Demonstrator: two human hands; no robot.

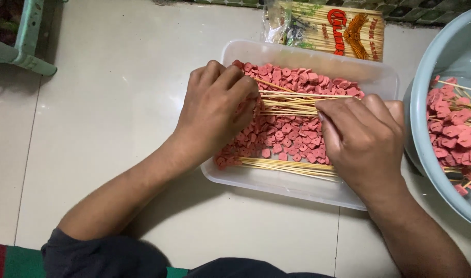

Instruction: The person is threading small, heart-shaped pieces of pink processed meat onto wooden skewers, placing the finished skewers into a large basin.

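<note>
Skewers (292, 103) over pink pieces (287, 136)

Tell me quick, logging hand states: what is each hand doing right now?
Left hand: closed on the tips of the bamboo skewers, over the pink sausage slices.
Right hand: closed, gripping the same skewers.

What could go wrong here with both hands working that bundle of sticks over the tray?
The pointed bamboo skewers lie bunched between the left hand and right hand, so a tip might prick a finger. The clear plastic tray is heaped with pink sausage slices; pushing sideways could spill slices onto the tiled floor.
</note>
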